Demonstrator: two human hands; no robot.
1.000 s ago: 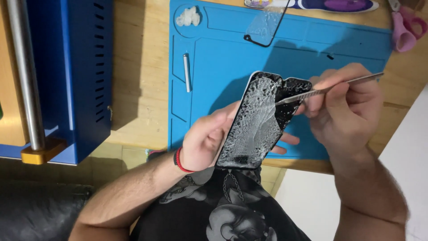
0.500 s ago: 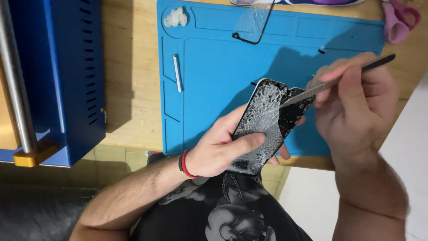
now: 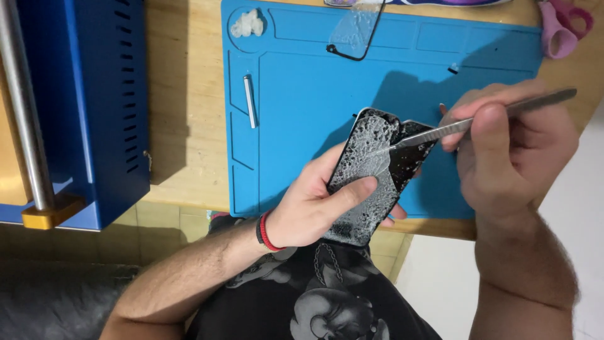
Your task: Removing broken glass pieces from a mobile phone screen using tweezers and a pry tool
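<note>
At the far left, a blue metal machine [image 3: 94, 107] with vent slots and a steel bar [image 3: 25, 107] sits on the wooden table [image 3: 182, 126], past the left edge of a blue work mat [image 3: 314, 94]. Near the mat's top left corner lies a small white wad [image 3: 247, 24], and below it, along the left edge, a short metal rod [image 3: 250, 101]. At the mat's top edge rests a clear glass panel with a dark rim [image 3: 355, 28].

Your left hand [image 3: 314, 204], with a red and black band [image 3: 263, 232] at the wrist, grips a phone screen [image 3: 372, 173] over the mat's bottom edge, thumb pressed across its face and fingers curled behind. The screen is black and tilted, its top end pointing away from you. Most of its surface is coated in a bubbly, greyish, patchy film, with a bare glossy black strip along its right side.

Your right hand [image 3: 509, 148] is closed around a thin metal blade tool [image 3: 478, 119], pinched between thumb and fingers. Its tip touches the screen's upper middle, where a loose flap of clear film curls up. Pink scissors [image 3: 560, 28] lie at the table's top right, beside the mat's corner.
</note>
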